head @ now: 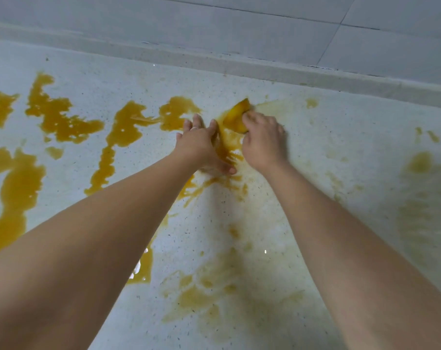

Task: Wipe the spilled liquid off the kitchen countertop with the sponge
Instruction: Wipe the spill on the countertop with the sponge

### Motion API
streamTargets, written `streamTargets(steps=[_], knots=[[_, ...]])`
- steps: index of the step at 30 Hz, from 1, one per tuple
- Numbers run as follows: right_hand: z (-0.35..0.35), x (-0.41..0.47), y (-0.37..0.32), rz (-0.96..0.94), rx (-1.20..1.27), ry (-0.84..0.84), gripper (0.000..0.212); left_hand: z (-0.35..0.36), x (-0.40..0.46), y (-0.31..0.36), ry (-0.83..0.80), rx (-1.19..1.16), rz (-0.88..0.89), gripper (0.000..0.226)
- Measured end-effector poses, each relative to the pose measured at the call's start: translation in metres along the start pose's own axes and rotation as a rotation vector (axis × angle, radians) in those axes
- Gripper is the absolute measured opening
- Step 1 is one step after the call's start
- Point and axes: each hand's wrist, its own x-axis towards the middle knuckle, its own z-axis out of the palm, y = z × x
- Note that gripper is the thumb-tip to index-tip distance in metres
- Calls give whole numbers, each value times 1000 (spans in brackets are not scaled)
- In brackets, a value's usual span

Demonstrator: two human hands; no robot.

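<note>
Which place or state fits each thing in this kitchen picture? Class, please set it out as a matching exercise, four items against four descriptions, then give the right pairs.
Things
1. sponge
2. left hand
3. thick orange puddles
4. wall tiles

Descriptions
A. grey, behind the countertop
B. unwiped, on the left part of the countertop
C. yellow, gripped by the right hand
D. open, fingers resting on the wet surface

Pairs: 1-C, 2-D, 3-B, 4-A
</note>
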Motion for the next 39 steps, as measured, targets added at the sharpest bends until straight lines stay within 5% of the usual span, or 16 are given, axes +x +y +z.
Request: streamTargets(steps=[2,6,11,16,21,26,30,35,39], knots=[[2,5,-1,-3,-28,23,47,-3,2,-4,-5,32,36,125],[-4,35,8,356,40,72,40,-22,14,-27,45,30,20,121],[14,35,-34,-86,62,16,48,-36,31,-44,4,32,3,126],[0,50,1,373,30,154,37,-35,33,-47,6,36,29,128],[10,34,-42,-19,225,61,45,-35,34,-46,-1,23,31,128],[-2,20,-7,394,77,139,40,-35,32,-53,14,15,82,123],[19,-10,-63,75,173,64,34,-31,25,-58,25,-45,86,119],[-2,-15,-28,473,149,138,35,-33,14,-71,-3,3,104,121],[11,-30,-74,196,219,1,33,-23,10,-73,-38,109,87,124]])
